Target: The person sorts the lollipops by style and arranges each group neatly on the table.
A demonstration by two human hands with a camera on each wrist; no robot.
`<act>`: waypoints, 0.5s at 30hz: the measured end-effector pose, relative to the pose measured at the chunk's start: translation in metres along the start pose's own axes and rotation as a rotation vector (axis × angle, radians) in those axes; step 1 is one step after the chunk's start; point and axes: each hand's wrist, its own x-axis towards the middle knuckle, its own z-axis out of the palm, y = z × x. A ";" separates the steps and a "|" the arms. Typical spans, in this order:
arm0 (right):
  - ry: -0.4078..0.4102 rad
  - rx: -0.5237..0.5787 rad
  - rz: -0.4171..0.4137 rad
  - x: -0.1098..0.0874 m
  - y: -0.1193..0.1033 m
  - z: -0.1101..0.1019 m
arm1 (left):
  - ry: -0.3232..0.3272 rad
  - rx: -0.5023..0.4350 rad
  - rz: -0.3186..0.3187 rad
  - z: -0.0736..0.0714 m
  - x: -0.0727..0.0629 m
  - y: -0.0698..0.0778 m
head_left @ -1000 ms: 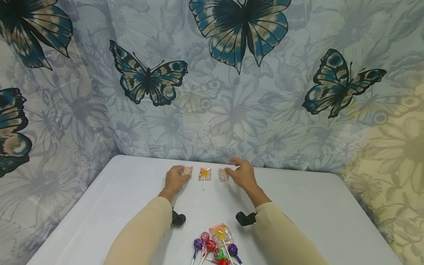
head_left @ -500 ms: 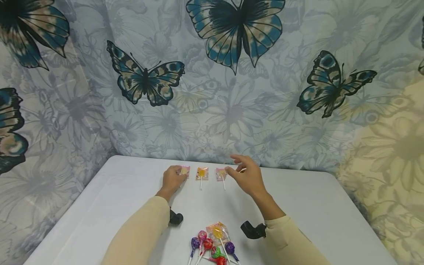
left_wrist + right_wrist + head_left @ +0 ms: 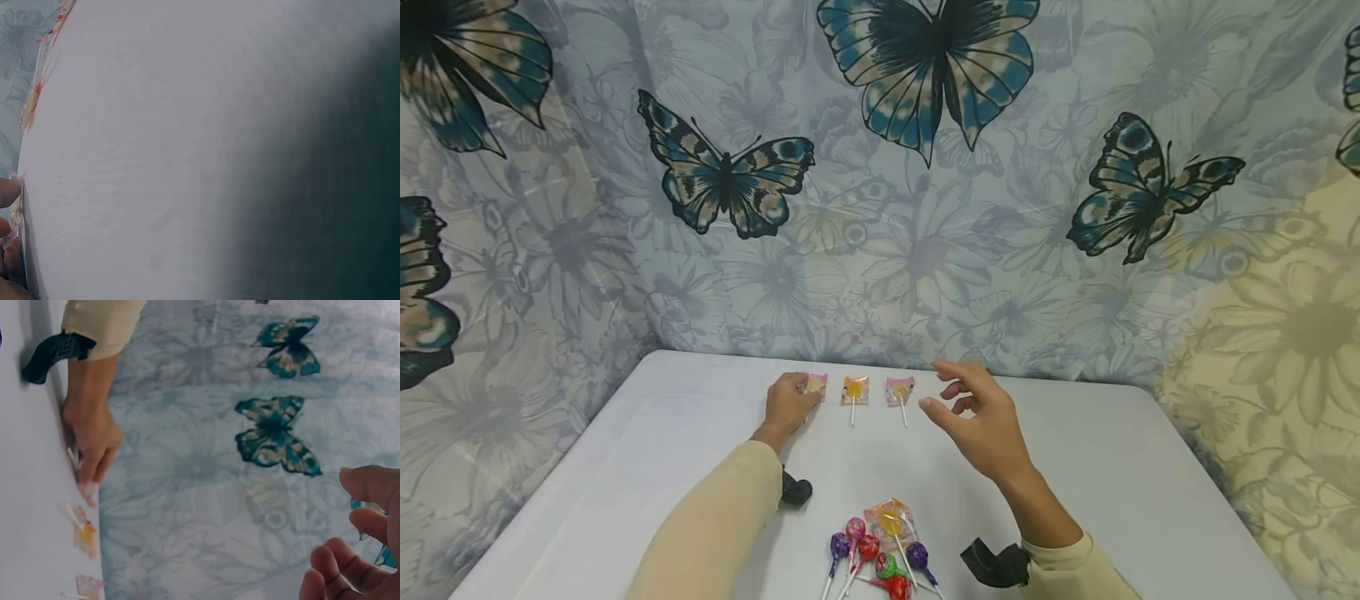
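Observation:
Near the table's far edge, three flat lollipops in clear printed wrappers lie in a row with their sticks toward me. My left hand [image 3: 786, 408] pinches the leftmost one, a pink-wrapped lollipop [image 3: 815, 386], and covers much of its stick. In the left wrist view, its wrapper [image 3: 16, 212] shows between thumb and finger. An orange-wrapped lollipop [image 3: 854, 391] lies in the middle, and another pink-wrapped lollipop [image 3: 899, 391] at the right. Just right of that one, my right hand [image 3: 981, 421] is raised above the table, fingers loosely bent and holding nothing.
Closer to me lies a pile of several ball lollipops [image 3: 868, 548] in purple, red, pink and green wrappers, with a larger yellow flat lollipop [image 3: 891, 522] on it. A butterfly-print cloth [image 3: 925, 275] hangs behind the white table [image 3: 700, 400].
My right hand has come away from the right lollipop, moving right and back toward me with its fingers spread. The left hand stays at the left lollipop. The view has shifted slightly.

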 end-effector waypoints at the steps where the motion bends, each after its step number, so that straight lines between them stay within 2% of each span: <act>1: 0.002 0.006 -0.014 -0.002 -0.006 -0.001 | 0.001 0.003 0.005 0.000 0.000 0.000; 5: -0.014 0.046 -0.058 -0.010 -0.022 -0.004 | 0.004 0.007 0.005 0.000 0.001 0.000; 10: -0.060 0.133 -0.081 -0.024 -0.007 -0.004 | 0.007 0.011 0.004 0.001 0.001 -0.002; 15: -0.072 0.189 -0.102 -0.037 0.004 -0.002 | 0.006 0.009 0.011 0.003 0.001 -0.003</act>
